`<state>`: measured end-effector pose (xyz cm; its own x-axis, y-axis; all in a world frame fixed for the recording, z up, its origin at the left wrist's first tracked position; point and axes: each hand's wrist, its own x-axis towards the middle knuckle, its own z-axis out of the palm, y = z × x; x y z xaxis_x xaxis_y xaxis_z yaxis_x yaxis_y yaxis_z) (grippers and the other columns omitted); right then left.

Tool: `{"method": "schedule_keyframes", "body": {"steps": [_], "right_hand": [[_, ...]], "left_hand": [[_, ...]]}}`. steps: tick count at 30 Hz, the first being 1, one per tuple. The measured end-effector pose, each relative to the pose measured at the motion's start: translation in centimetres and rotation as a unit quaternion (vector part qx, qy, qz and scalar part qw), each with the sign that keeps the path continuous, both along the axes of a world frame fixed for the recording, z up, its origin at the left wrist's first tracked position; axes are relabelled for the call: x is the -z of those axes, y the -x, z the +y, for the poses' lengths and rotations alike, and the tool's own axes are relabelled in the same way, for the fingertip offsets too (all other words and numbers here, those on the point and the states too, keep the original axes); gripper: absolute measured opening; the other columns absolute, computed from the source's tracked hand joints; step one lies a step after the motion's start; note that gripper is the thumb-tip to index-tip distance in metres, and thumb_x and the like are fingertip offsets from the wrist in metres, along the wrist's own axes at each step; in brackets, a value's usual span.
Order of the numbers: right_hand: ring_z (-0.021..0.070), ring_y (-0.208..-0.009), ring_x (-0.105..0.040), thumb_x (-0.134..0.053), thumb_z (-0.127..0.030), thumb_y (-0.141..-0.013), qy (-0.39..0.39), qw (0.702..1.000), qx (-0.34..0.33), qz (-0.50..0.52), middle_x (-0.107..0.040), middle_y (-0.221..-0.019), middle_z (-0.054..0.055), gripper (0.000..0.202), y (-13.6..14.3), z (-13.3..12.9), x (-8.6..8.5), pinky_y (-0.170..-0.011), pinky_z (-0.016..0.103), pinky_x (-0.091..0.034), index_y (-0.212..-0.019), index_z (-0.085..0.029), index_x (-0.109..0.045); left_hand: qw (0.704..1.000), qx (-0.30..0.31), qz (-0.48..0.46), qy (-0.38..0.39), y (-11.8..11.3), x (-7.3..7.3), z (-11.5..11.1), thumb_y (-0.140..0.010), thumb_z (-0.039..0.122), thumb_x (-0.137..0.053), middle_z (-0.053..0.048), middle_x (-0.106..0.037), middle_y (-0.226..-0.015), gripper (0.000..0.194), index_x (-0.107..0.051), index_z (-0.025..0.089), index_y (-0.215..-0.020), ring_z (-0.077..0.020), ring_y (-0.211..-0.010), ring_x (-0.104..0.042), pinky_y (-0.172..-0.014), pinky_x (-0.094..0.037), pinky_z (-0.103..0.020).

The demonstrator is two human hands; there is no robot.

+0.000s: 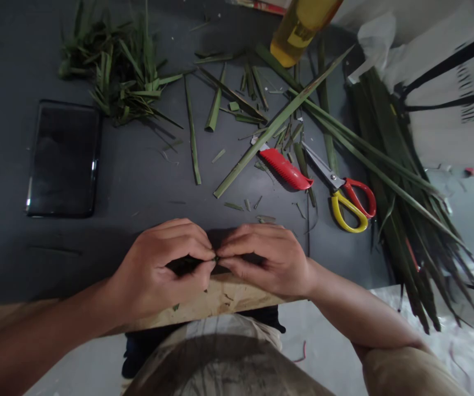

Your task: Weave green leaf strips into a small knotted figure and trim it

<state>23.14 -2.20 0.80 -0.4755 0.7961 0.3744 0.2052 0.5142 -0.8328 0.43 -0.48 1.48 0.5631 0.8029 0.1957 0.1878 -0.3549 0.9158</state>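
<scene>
— Pinching what, there at the table edge?
— We pinched a small green leaf piece (216,258) between our left hand (165,264) and right hand (268,258), fingertips pressed together, scissors (344,192) beyond the right.

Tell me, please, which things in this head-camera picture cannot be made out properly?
- Small green piece, head view: pinched between the left hand and right hand; the fingers hide nearly all of it.
- Yellow bottle, head view: top cut off by the upper edge; label blurred.
- Red knife, head view: blade covered by the long leaf strip.
- Leaf bundle, head view: tips blur at right.
</scene>
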Motion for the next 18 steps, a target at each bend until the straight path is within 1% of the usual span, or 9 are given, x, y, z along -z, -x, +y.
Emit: {"method": "schedule_keyframes", "body": {"steps": [3,6,9,12,15,18], "right_hand": [[0.014,-0.081,-0.078,-0.073,-0.017,-0.1,0.013,1.0,0.003,0.015,-0.081,-0.088,0.008,0.004,0.21,-0.12,0.2,-0.075,0.022,-0.063,-0.1,-0.014,-0.074],[0.0143,-0.084,-0.079,-0.071,-0.017,-0.102,0.011,1.0,-0.008,0.016,-0.082,-0.091,0.009,0.005,0.22,-0.19,0.44,-0.078,0.022,-0.064,-0.102,-0.014,-0.074],[0.0149,-0.087,-0.08,-0.069,-0.016,-0.102,-0.001,1.0,-0.023,0.005,-0.082,-0.093,0.01,0.006,0.13,-0.23,0.51,-0.08,0.023,-0.064,-0.104,-0.013,-0.074],[0.0153,-0.086,-0.08,-0.068,-0.015,-0.103,-0.02,1.0,-0.018,-0.006,-0.082,-0.093,0.01,0.006,0.11,-0.31,0.51,-0.078,0.023,-0.064,-0.104,-0.013,-0.073],[0.0151,-0.084,-0.08,-0.065,-0.017,-0.104,-0.031,0.999,-0.012,-0.014,-0.082,-0.093,0.009,0.008,0.17,-0.45,0.61,-0.075,0.023,-0.064,-0.106,-0.016,-0.072],[0.0151,-0.084,-0.08,-0.063,-0.018,-0.104,-0.049,0.999,-0.011,-0.017,-0.082,-0.093,0.008,0.009,0.26,-0.57,0.74,-0.076,0.024,-0.065,-0.107,-0.017,-0.072]], "left_hand": [[1.0,0.006,0.011,-0.003,-0.11,-0.25,0.09,-0.087,0.004,-0.066,0.001,-0.074,-0.075,0.021,-0.066,0.023,-0.078,-0.0147,-0.074,-0.072,-0.073,-0.057,-0.029],[1.0,0.005,0.005,-0.012,-0.13,-0.22,-0.03,-0.087,0.002,-0.065,0.0,-0.074,-0.075,0.022,-0.065,0.023,-0.078,-0.0149,-0.074,-0.071,-0.073,-0.058,-0.029],[1.0,0.004,-0.005,-0.02,-0.07,-0.01,-0.23,-0.087,0.0,-0.065,0.0,-0.073,-0.075,0.022,-0.065,0.021,-0.079,-0.0143,-0.074,-0.07,-0.074,-0.058,-0.029],[1.0,0.007,-0.004,-0.021,-0.03,0.15,-0.33,-0.087,0.0,-0.065,0.0,-0.072,-0.074,0.021,-0.065,0.02,-0.079,-0.0137,-0.074,-0.069,-0.074,-0.057,-0.029],[1.0,0.01,0.005,-0.02,-0.02,0.13,-0.3,-0.088,0.0,-0.064,0.0,-0.072,-0.075,0.022,-0.064,0.02,-0.078,-0.0141,-0.074,-0.069,-0.074,-0.057,-0.029],[0.999,0.015,0.011,-0.026,-0.04,-0.03,-0.15,-0.088,0.002,-0.063,0.001,-0.073,-0.074,0.022,-0.064,0.022,-0.078,-0.0151,-0.074,-0.07,-0.073,-0.056,-0.03]]}}
